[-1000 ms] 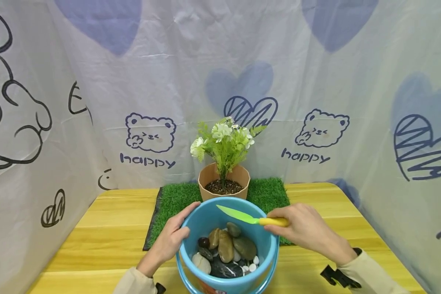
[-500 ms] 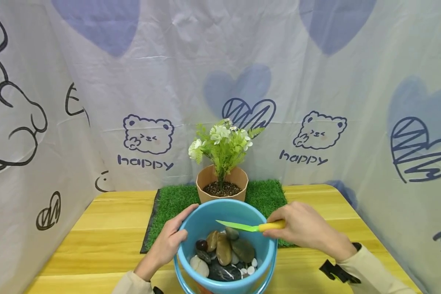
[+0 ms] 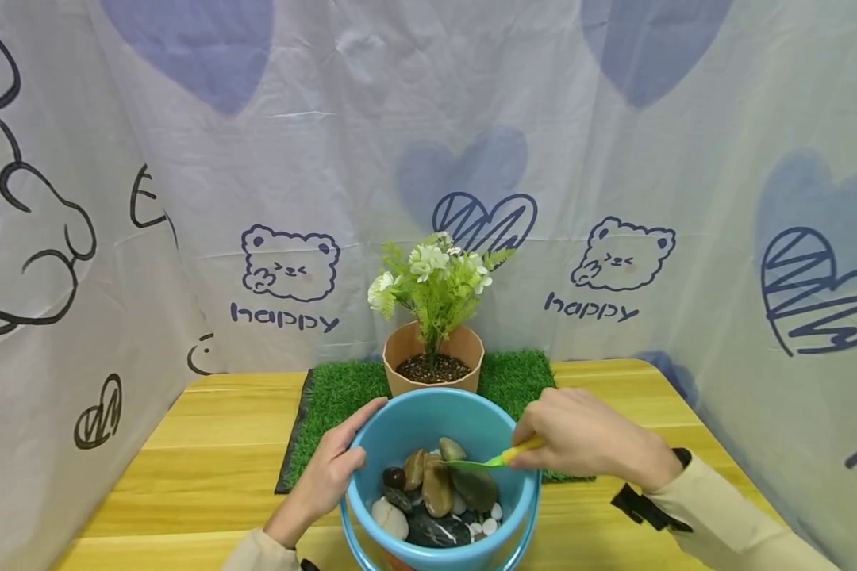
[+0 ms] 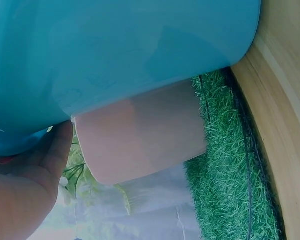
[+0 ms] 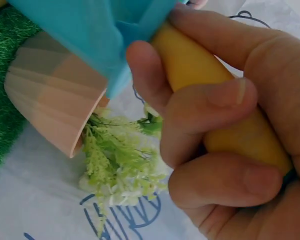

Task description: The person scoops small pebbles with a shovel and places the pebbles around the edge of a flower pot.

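Observation:
My right hand (image 3: 582, 436) grips the yellow handle of a small green-bladed trowel (image 3: 478, 463), its fingers curled round the handle in the right wrist view. Inside a blue bucket (image 3: 374, 424), the blade lies over the stones and appears to meet the brown and grey-green ones; exact contact is hard to tell. Several larger stones (image 3: 437, 488) and small white pebbles (image 3: 489, 525) cover the bucket's bottom. My left hand (image 3: 328, 468) holds the bucket's left rim, thumb at the top edge and fingers along the outside. The left wrist view shows the bucket's outer wall (image 4: 115, 50).
Behind the bucket stands a peach flowerpot (image 3: 393, 357) with dark soil and a white-flowered plant (image 3: 432, 274). The pot sits on a green turf mat (image 3: 336, 388) on the yellow wooden table (image 3: 207, 444). A printed cloth (image 3: 371, 95) hangs at the back and sides.
The trowel has gone down into the bucket, from near rim height to the stones, its blade tilting on the way. My left hand has kept its place on the rim.

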Action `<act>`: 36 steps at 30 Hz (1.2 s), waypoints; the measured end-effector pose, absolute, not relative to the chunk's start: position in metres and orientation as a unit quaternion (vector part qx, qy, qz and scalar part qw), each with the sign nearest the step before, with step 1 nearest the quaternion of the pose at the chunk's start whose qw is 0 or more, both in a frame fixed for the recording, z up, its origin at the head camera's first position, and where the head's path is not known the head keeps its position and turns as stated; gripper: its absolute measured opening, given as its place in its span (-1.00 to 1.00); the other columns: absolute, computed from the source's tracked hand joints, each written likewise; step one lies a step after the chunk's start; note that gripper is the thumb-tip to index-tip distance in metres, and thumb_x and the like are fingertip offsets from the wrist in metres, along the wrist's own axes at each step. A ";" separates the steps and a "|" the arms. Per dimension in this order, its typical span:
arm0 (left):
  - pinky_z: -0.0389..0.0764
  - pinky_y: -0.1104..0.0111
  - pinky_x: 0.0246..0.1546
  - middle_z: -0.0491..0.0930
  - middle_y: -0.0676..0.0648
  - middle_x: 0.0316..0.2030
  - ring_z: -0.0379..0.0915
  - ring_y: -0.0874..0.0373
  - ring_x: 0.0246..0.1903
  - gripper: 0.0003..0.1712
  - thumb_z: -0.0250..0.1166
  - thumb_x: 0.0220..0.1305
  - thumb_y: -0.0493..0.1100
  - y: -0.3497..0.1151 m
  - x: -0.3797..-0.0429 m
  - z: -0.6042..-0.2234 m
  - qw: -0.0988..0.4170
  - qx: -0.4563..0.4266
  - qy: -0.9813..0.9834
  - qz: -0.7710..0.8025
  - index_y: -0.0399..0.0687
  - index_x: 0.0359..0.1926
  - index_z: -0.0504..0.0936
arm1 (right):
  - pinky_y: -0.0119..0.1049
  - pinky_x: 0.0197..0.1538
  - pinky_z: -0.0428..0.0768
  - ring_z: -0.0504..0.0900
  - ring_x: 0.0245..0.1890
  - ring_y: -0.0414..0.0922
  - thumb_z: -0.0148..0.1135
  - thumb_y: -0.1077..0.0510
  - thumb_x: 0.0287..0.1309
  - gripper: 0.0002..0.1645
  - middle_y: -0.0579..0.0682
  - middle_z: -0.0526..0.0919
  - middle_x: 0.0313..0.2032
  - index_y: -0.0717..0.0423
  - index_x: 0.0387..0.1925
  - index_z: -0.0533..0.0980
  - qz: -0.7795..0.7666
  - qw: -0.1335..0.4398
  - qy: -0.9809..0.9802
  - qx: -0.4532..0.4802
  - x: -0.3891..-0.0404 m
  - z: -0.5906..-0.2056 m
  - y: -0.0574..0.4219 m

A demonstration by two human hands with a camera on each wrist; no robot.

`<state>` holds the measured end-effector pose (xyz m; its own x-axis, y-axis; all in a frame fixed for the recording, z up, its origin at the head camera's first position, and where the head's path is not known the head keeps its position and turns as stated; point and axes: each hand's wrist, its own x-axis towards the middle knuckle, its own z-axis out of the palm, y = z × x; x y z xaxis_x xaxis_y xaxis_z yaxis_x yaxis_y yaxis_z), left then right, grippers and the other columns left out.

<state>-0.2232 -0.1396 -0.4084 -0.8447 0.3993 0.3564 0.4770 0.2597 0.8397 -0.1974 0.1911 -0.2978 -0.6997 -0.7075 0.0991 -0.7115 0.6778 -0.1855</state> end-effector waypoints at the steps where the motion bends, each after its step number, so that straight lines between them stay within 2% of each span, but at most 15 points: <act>1: 0.59 0.19 0.06 0.40 -0.27 0.32 0.46 -0.20 0.20 -0.17 -0.12 0.09 -0.39 -0.139 -0.223 -0.409 0.036 -0.273 -0.793 -0.544 -0.06 0.48 0.20 | -0.52 -0.46 0.45 0.46 -0.58 -0.52 0.39 -0.12 0.06 -0.86 -0.41 0.68 -0.48 -0.23 -0.39 0.76 0.103 0.005 -0.916 0.389 -0.197 -0.296 0.190; 4: 0.58 0.18 0.06 0.40 -0.25 0.32 0.46 -0.19 0.20 -0.16 -0.12 0.09 -0.39 -0.138 -0.222 -0.409 0.036 -0.267 -0.794 -0.546 -0.04 0.48 0.21 | -0.51 -0.50 0.43 0.43 -0.61 -0.50 0.41 -0.08 0.02 -0.87 -0.39 0.68 -0.49 -0.19 -0.41 0.76 0.087 -0.001 -0.917 0.390 -0.197 -0.292 0.187; 8: 0.58 0.16 0.07 0.40 -0.25 0.32 0.45 -0.20 0.21 -0.17 -0.12 0.09 -0.38 -0.139 -0.221 -0.408 0.038 -0.263 -0.795 -0.545 -0.05 0.47 0.22 | -0.47 -0.58 0.34 0.34 -0.69 -0.44 0.43 -0.07 -0.01 -0.90 -0.43 0.59 -0.58 -0.21 -0.54 0.73 0.056 0.003 -0.919 0.389 -0.198 -0.288 0.181; 12: 0.58 0.15 0.06 0.40 -0.27 0.32 0.45 -0.20 0.21 -0.17 -0.12 0.10 -0.37 -0.139 -0.221 -0.407 0.036 -0.264 -0.795 -0.545 -0.05 0.48 0.21 | -0.46 -0.56 0.34 0.35 -0.68 -0.43 0.45 -0.06 -0.02 -0.87 -0.40 0.58 -0.59 -0.21 -0.59 0.70 0.038 0.017 -0.921 0.386 -0.197 -0.289 0.177; 19: 0.60 0.15 0.04 0.41 -0.29 0.30 0.46 -0.21 0.19 -0.17 -0.12 0.09 -0.38 -0.139 -0.222 -0.408 0.037 -0.268 -0.791 -0.549 -0.05 0.48 0.21 | -0.44 -0.62 0.26 0.24 -0.72 -0.38 0.46 -0.03 -0.06 -0.59 -0.36 0.31 -0.76 -0.22 -0.83 0.44 0.028 0.054 -0.927 0.370 -0.198 -0.298 0.168; 26: 0.61 0.21 0.02 0.42 -0.29 0.29 0.47 -0.20 0.18 -0.16 -0.11 0.07 -0.38 -0.139 -0.222 -0.408 0.039 -0.271 -0.788 -0.551 -0.04 0.48 0.21 | -0.45 -0.64 0.26 0.22 -0.74 -0.37 0.47 -0.04 -0.06 -0.62 -0.34 0.33 -0.77 -0.18 -0.79 0.46 0.021 0.081 -0.930 0.358 -0.195 -0.304 0.165; 32: 0.61 0.23 0.02 0.42 -0.30 0.29 0.47 -0.21 0.18 -0.16 -0.11 0.07 -0.38 -0.139 -0.222 -0.408 0.043 -0.271 -0.788 -0.551 -0.06 0.47 0.22 | -0.48 -0.68 0.10 0.06 -0.74 -0.37 0.47 -0.07 -0.06 -0.44 -0.32 0.10 -0.77 -0.18 -0.83 0.25 0.006 0.123 -0.922 0.366 -0.195 -0.308 0.164; 36: 0.61 0.23 0.02 0.41 -0.30 0.30 0.48 -0.21 0.18 -0.16 -0.11 0.07 -0.38 -0.138 -0.222 -0.409 0.040 -0.272 -0.786 -0.553 -0.06 0.47 0.21 | -0.47 -0.67 0.04 0.03 -0.73 -0.36 0.47 -0.09 -0.07 -0.40 -0.29 0.08 -0.74 -0.17 -0.83 0.21 -0.004 0.158 -0.915 0.371 -0.198 -0.313 0.164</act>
<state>-0.2217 -0.1384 -0.4088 -0.8488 0.3831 0.3643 0.4722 0.2396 0.8483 -0.1980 0.1644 -0.3129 -0.6741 -0.6809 0.2861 -0.6785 0.7240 0.1244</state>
